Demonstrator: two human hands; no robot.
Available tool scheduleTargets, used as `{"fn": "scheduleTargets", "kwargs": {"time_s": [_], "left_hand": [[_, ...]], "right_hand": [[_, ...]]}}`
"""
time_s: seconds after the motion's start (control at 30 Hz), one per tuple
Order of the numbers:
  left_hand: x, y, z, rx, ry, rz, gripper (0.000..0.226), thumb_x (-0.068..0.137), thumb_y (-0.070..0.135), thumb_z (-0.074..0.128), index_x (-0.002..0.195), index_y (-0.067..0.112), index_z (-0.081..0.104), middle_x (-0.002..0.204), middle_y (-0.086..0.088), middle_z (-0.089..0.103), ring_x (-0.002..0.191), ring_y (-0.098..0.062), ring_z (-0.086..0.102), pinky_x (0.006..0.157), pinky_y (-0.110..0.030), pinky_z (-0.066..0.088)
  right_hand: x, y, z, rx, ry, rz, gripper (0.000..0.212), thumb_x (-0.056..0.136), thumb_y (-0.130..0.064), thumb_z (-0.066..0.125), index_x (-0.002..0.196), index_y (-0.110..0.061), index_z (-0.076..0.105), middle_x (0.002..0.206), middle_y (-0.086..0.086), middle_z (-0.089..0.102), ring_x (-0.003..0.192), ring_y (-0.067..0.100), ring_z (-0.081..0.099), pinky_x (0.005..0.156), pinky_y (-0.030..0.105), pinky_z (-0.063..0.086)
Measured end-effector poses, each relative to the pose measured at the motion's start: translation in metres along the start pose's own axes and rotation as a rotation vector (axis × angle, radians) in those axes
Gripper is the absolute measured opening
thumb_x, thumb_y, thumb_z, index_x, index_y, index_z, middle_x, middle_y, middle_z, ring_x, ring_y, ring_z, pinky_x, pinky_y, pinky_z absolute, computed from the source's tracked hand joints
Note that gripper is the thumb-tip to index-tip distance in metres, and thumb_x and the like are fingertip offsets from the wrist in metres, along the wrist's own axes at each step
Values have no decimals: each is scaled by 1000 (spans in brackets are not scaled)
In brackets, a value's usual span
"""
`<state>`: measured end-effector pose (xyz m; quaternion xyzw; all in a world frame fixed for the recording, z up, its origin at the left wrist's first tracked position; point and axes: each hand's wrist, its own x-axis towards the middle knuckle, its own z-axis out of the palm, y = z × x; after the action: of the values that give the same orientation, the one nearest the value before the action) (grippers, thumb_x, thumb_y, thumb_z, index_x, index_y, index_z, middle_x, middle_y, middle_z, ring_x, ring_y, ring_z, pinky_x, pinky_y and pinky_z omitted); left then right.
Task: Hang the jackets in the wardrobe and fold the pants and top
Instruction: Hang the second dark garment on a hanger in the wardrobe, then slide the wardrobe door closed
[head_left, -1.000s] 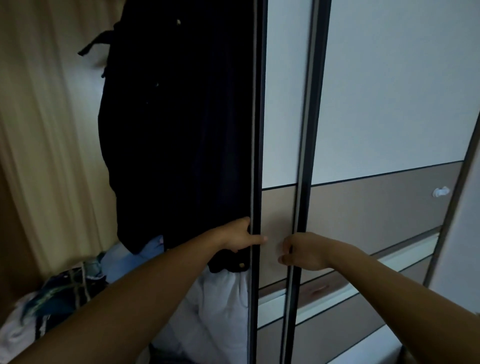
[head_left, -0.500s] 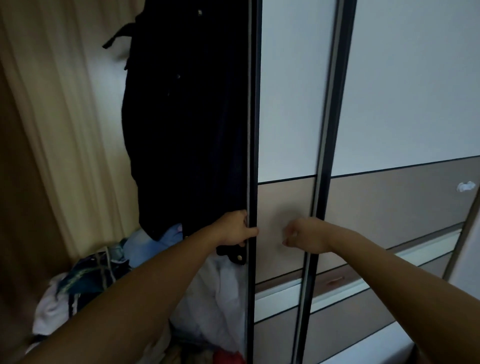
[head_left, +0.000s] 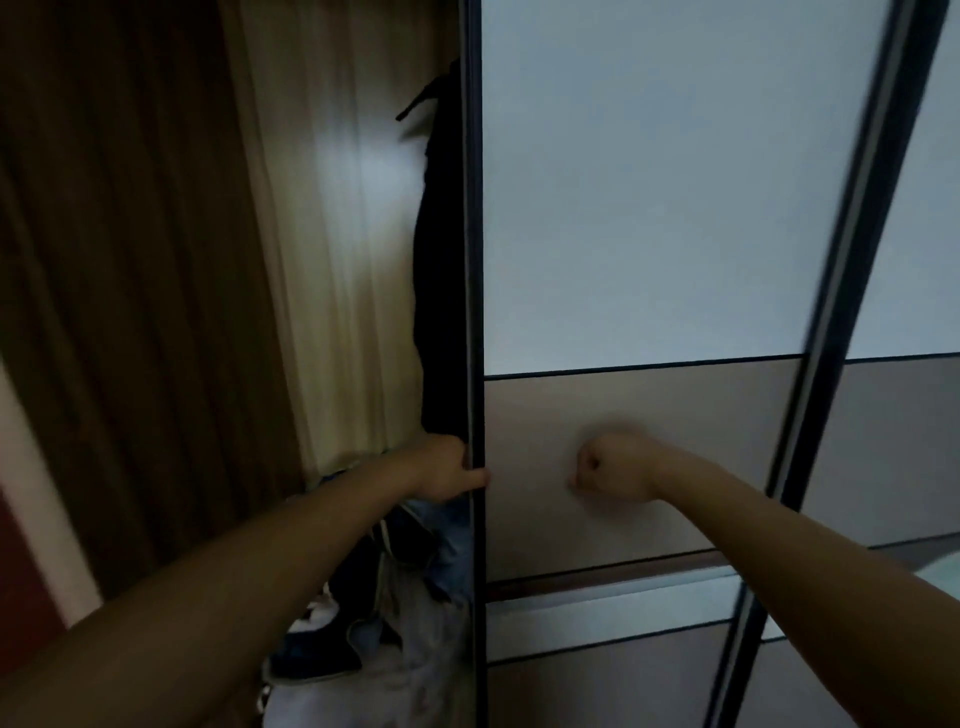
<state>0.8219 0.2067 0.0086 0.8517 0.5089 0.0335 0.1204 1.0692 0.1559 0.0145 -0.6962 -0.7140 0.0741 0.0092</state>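
A sliding wardrobe door (head_left: 649, 208) with a white upper panel and a taupe lower panel fills the middle. My left hand (head_left: 449, 470) grips its dark left edge at waist height, thumb on the front face. Curled into a fist, my right hand (head_left: 610, 475) presses against the taupe panel. Only a narrow strip of the dark hanging jacket (head_left: 439, 270) shows in the slim gap left of the door. Beneath it lies a heap of clothes (head_left: 395, 597), blue denim and white cloth among them.
Cream and brown curtains (head_left: 260, 260) hang on the left of the wardrobe opening. A second sliding door (head_left: 904, 441) with its dark frame overlaps on the right.
The door has slid left under both hands, narrowing the opening and hiding most of the dark jacket. My view has swung to the left as well.
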Motion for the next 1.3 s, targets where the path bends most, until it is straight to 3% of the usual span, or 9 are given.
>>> {"fn": "scheduleTargets", "kwargs": {"time_s": [0.13,0.27,0.47,0.57,0.67,0.77,0.87,1.0,1.3], "left_hand": [[-42,-38,-8,101,35,-54,44,105,49,41,71,22,46,67,1,50,58,-11,45,67,-29,43],[-74,-69,-10,158,-15,-89,46,102,49,45,74,17,62,79,-5,70,71,-21,63,73,-34,53],[-100,-111,-3,132,69,-30,26,95,47,56,98,23,67,94,1,67,85,-18,62,78,-36,55],[-110,-123,-2,73,190,12,24,94,37,60,114,25,62,100,4,67,90,-17,63,83,-38,55],[-116,-129,-2,98,275,36,30,92,35,60,121,27,56,103,5,66,91,-16,62,82,-38,55],[-120,-138,-6,135,266,39,22,92,34,61,112,27,55,99,7,63,89,-16,59,80,-36,54],[-125,-152,-12,165,310,29,12,91,33,60,100,28,54,91,11,57,84,-15,54,78,-35,53],[-134,-168,-15,161,333,37,7,92,30,60,95,27,55,90,10,57,82,-14,53,72,-32,48],[-144,-185,-17,165,343,-57,6,90,31,58,86,27,55,90,7,59,88,-19,59,78,-38,55]], "right_hand": [[5,-56,3,1,11,-54,40,99,-41,59,65,-21,55,75,1,58,82,24,59,76,31,45],[7,-108,9,-44,-4,-119,43,101,-41,56,63,-22,48,68,-4,48,81,24,54,75,29,38],[13,-150,21,27,45,-168,40,98,-47,59,69,-20,55,73,1,57,75,23,57,74,34,47],[6,-150,23,-90,267,-142,39,98,-52,52,76,-20,53,81,4,59,85,29,62,72,34,47],[0,-139,25,-190,664,-199,28,96,-43,57,101,-16,60,103,11,62,97,34,61,74,41,53],[-2,-133,27,-297,888,-243,60,81,-37,76,133,-13,54,135,22,48,125,44,46,88,56,50],[-5,-137,22,-409,910,-235,98,76,-46,80,158,-22,31,165,25,14,152,48,11,110,73,24],[2,-150,23,-440,819,-202,122,72,-54,84,163,-32,5,169,20,-12,152,49,-12,110,80,16],[14,-179,33,-455,825,-182,134,64,-61,86,163,-29,1,167,21,-16,151,51,-15,108,84,14]]}}
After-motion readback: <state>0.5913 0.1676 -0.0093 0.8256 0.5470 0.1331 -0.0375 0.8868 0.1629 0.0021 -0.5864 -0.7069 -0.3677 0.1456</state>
